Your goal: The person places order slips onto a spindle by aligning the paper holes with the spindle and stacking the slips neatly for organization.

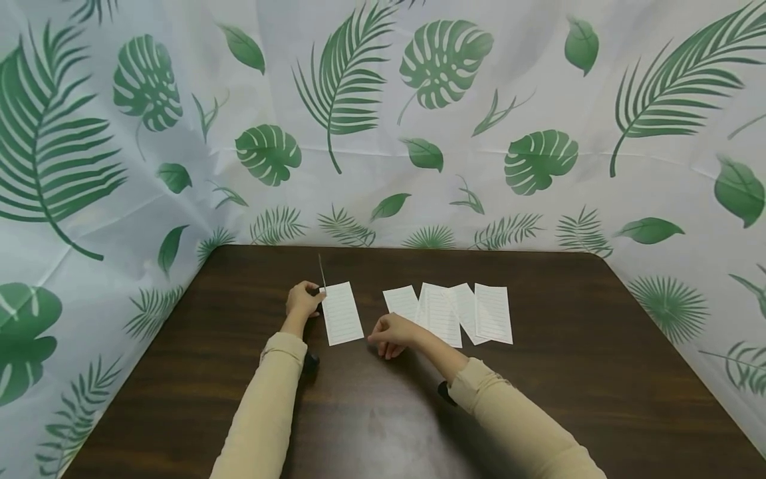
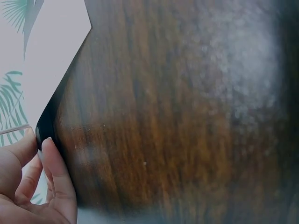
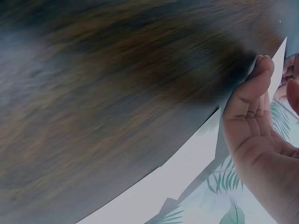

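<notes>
On the left of the table lies a single lined white paper slip (image 1: 343, 314). My left hand (image 1: 303, 301) is at its upper left edge. Thumb and finger pinch a small black object (image 2: 45, 130) there, from which a thin strip (image 1: 322, 269) rises; its kind cannot be made out. Beside the slip's lower right corner is my right hand (image 1: 391, 334), its fingers loosely bent with nothing seen between them. Several more lined slips (image 1: 493, 313) lie overlapping to the right, partly hidden by the right hand and forearm.
Everything lies on a dark brown wooden table (image 1: 568, 372). A white curtain with green leaves (image 1: 383, 166) hangs behind the table and along its sides. Both forearms in beige sleeves (image 1: 257, 419) reach in from the front.
</notes>
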Action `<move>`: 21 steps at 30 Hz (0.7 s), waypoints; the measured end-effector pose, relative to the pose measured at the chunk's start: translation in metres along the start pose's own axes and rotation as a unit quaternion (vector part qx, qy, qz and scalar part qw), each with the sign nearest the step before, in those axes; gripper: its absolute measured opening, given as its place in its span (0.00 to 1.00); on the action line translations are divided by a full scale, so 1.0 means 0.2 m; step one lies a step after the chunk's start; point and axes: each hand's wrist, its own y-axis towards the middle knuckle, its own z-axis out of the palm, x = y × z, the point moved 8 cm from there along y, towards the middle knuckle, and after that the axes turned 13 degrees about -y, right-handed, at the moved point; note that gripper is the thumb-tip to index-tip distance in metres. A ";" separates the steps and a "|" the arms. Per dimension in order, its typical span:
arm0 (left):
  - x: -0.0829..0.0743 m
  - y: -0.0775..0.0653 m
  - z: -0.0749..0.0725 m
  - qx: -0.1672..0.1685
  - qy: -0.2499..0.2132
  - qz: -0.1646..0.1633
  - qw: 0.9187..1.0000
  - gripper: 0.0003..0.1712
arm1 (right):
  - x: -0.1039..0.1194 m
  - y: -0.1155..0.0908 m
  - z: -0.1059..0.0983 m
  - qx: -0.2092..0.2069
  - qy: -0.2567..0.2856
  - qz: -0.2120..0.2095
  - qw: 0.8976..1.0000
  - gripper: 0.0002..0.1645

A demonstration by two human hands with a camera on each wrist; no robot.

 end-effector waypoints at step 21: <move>-0.07 -0.10 -0.01 0.002 0.041 0.026 0.999 0.21 | 0.01 -0.11 -0.18 -0.044 -0.092 -0.128 0.987 0.09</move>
